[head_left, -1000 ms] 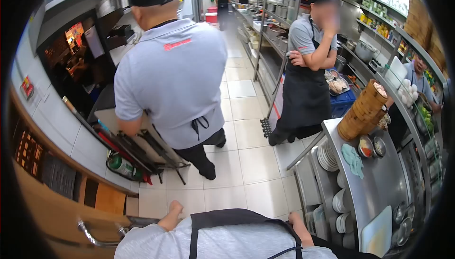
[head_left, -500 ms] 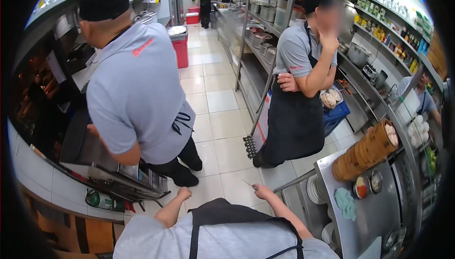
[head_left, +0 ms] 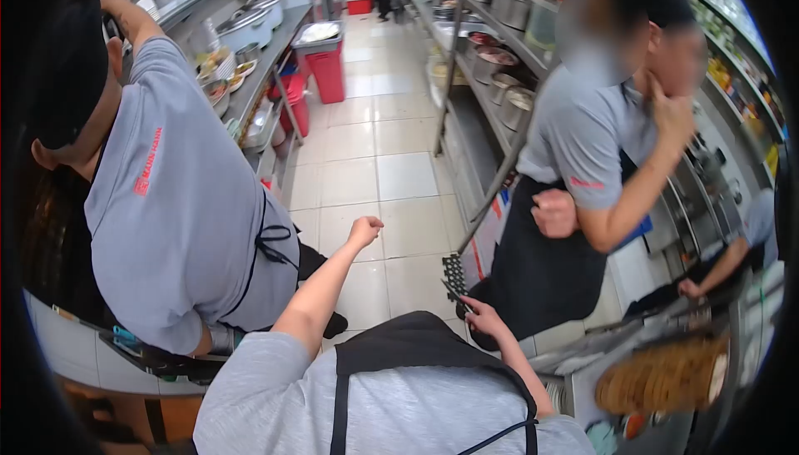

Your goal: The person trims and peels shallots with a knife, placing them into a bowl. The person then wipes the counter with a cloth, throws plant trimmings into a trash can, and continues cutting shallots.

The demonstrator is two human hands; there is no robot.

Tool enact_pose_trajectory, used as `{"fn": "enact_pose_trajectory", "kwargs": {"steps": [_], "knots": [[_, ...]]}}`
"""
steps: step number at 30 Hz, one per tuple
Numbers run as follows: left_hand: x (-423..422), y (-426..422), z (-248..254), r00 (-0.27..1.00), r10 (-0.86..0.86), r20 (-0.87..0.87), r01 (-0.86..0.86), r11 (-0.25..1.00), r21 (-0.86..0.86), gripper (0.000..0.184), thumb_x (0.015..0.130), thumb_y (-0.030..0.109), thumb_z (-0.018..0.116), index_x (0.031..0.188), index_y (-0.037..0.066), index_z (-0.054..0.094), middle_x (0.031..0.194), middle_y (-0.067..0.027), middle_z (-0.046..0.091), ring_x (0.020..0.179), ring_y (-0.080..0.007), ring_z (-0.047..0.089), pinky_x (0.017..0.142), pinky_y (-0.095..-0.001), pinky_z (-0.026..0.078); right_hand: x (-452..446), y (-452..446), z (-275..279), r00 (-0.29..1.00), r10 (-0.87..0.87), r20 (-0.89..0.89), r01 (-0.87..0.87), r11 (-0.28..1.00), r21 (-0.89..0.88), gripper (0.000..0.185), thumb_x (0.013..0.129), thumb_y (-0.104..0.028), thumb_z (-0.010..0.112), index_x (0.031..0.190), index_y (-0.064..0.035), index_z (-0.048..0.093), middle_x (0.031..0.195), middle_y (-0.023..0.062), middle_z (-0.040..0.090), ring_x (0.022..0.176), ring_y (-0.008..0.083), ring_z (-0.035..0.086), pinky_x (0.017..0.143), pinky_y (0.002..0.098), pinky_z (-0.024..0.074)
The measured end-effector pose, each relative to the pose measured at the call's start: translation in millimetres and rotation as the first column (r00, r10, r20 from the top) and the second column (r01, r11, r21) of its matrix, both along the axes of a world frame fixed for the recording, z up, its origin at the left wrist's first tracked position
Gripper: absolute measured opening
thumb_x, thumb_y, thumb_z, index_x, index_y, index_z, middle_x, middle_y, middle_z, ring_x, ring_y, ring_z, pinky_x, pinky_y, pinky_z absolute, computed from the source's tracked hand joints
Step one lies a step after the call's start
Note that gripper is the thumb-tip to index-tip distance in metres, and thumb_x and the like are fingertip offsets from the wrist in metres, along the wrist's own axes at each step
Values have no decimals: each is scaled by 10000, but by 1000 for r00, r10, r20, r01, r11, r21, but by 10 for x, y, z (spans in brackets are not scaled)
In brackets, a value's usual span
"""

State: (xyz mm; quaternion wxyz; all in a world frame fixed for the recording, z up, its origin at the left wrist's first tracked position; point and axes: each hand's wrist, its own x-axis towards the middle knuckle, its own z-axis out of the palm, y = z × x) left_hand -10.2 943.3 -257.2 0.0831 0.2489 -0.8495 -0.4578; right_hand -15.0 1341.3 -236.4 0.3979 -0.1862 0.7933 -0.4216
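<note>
My left hand (head_left: pixel 364 231) is held out over the tiled floor (head_left: pixel 341 172), its fingers curled together; whether anything small is inside cannot be made out. Lower and to the right, my right hand (head_left: pixel 484 318) grips a thin knife-like tool (head_left: pixel 454 292), which points up and to the left. A co-worker in a grey shirt (head_left: pixel 179 197) stands close on my left with one arm raised to a shelf. Another co-worker in a dark apron (head_left: pixel 545 263) is just beyond my right hand, one hand at the chin.
Metal racks with pots (head_left: pixel 493 62) line the aisle's right side. A red bin (head_left: pixel 325 72) stands at the left counter. Bamboo steamers (head_left: pixel 657 376) sit at the lower right. A third person's arm (head_left: pixel 722 268) shows at the far right.
The view has moved forward along the aisle, and both co-workers appear nearer. My left hand has risen further out in front. The left co-worker's arm has gone up to the shelf.
</note>
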Motion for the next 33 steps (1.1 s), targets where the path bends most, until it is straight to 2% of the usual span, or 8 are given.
{"fn": "enact_pose_trajectory", "kwargs": {"steps": [5, 10, 13, 15, 17, 26, 29, 33], "knots": [[-406, -863, 319, 986, 158, -51, -162, 983, -90, 138, 695, 81, 569, 804, 68, 652, 722, -94, 637, 602, -173, 606, 598, -292, 483, -1146, -1111, 117, 989, 142, 34, -140, 989, -50, 498, 793, -42, 466, 1261, -202, 398, 671, 19, 538, 482, 62, 460, 432, 209, 380], [-691, -2007, 211, 941, 336, 37, -333, 940, -71, 134, 679, 93, 576, 786, 76, 655, 737, -96, 636, 639, -186, 612, 619, -302, 487, -2061, -2467, 256, 943, 270, -196, -297, 947, -121, 486, 781, -55, 489, 1239, -204, 428, 695, 38, 550, 492, 81, 471, 472, 230, 412], [-910, -2644, 89, 907, 418, 54, -409, 903, -131, 132, 683, 93, 566, 775, 80, 658, 736, -89, 637, 628, -180, 613, 617, -302, 489, -2456, -3225, 249, 906, 290, -310, -316, 948, -37, 452, 750, -76, 475, 1198, -127, 451, 1101, 209, 506, 1042, 345, 477, 874, 359, 387], [-1173, -3049, 122, 870, 484, 89, -490, 870, 52, 135, 681, 97, 563, 773, 84, 660, 739, -86, 637, 662, -175, 614, 634, -300, 488, -2782, -3576, 142, 814, 320, -485, -400, 914, -69, 458, 731, -51, 455, 1185, -108, 456, 1087, 217, 507, 1011, 356, 484, 861, 384, 393], [-1411, -3453, 157, 864, 494, 102, -500, 865, 41, 138, 680, 98, 561, 777, 83, 658, 738, -87, 637, 669, -176, 614, 638, -300, 487, -3077, -3804, 8, 742, 470, -479, -375, 882, 284, 472, 710, -26, 430, 1173, -110, 467, 1063, 215, 522, 999, 351, 493, 845, 397, 399], [-2550, -5216, 884, 878, 478, 7, -477, 877, -50, 170, 663, 156, 600, 808, 84, 653, 794, -102, 637, 743, -200, 609, 674, -309, 473, -4554, -4030, -722, 814, 488, -316, -278, 803, 527, 489, 685, -14, 432, 1159, -118, 490, 1036, 186, 552, 978, 335, 514, 818, 388, 416], [-2664, -5933, 1011, 842, 522, -138, -540, 819, -194, 181, 665, 162, 605, 818, 78, 650, 794, -104, 635, 749, -201, 608, 681, -309, 472, -5136, -4453, -814, 799, 548, -249, -326, 742, 585, 510, 677, -16, 443, 1174, -126, 481, 1060, 155, 553, 997, 320, 513, 828, 380, 415], [-2484, -6768, 1156, 707, 687, -169, -707, 680, -194, 236, 673, 144, 594, 894, 68, 628, 825, -116, 630, 780, -215, 603, 707, -307, 463, -6130, -5571, -1121, 707, 611, -357, -377, 752, 541, 474, 674, -13, 452, 1134, -109, 506, 1013, 206, 555, 966, 342, 522, 806, 394, 426]]}}
